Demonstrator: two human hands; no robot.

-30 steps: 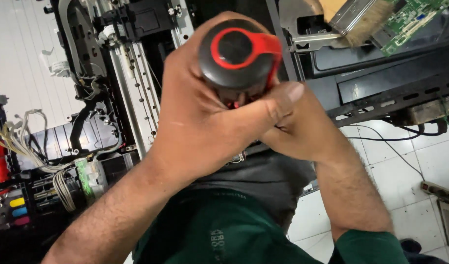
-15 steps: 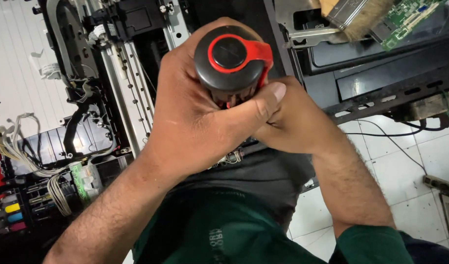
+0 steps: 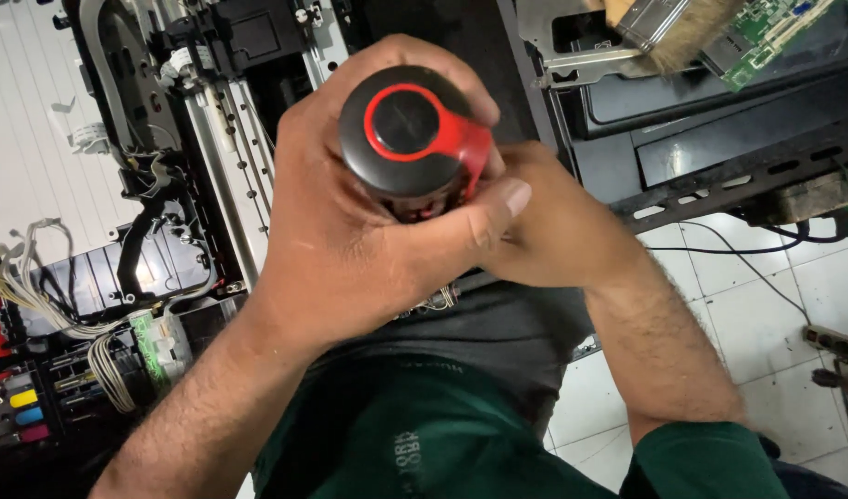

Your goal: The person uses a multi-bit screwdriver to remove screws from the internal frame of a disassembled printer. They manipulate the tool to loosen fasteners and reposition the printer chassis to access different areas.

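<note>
The left hand (image 3: 350, 231) is wrapped tight around a screwdriver (image 3: 410, 139), fingers curled over the black handle and the thumb pressed across its front, so that only the round black-and-red butt faces the camera. The shaft and tip point away and are hidden behind the hands. The right hand (image 3: 553, 231) sits just behind and touching the left, fingers bent in toward where the shaft should be; whether it pinches the shaft or a screw cannot be told. Both hands hang over the middle of an opened printer (image 3: 220, 176), above its grey inner part, with the metal rail at the left and a wire bundle (image 3: 36, 296) near the left edge. A brush (image 3: 673, 28) and a green circuit board (image 3: 775, 32) lie on the black tray (image 3: 719, 120) at the top right corner. This looks like the driving step: the tool seated and gripped for a turn. The next move would call for steady downward pressure, the shaft kept straight, and the right hand guiding the tip.
</note>
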